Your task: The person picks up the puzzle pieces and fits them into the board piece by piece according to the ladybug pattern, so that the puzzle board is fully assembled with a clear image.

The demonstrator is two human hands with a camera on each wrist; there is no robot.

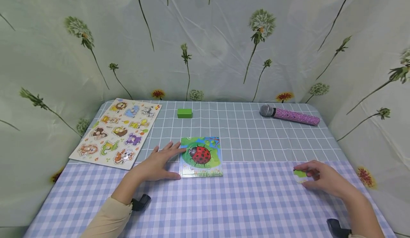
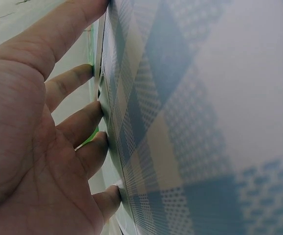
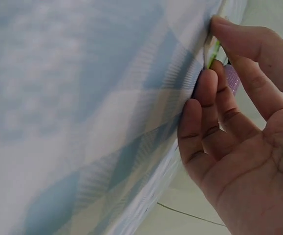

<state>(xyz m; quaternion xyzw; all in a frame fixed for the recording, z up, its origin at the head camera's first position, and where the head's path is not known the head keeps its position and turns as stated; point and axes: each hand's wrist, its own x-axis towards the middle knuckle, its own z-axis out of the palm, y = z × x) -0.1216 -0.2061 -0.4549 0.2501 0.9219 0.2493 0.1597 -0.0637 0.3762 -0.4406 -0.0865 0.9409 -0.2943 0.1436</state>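
Observation:
A square ladybug jigsaw puzzle point(image 1: 200, 155) lies on the table in the head view. At its left side rests my left hand point(image 1: 157, 163), fingers spread, with the index finger over the picture's edge and the thumb by the lower left corner. Far to the right, my right hand point(image 1: 325, 178) pinches a green and whitish puzzle piece point(image 1: 300, 175) between thumb and index finger, low over the checked cloth. The right wrist view shows that piece edge-on point(image 3: 213, 54), the other fingers curled near the cloth.
An animal peg board point(image 1: 118, 133) lies at the left. Behind the ladybug puzzle sits a green block point(image 1: 184, 113). A microphone with a glittery purple handle point(image 1: 289, 115) lies at the back right. Flowered fabric point(image 1: 217, 42) hangs around the table's back and sides.

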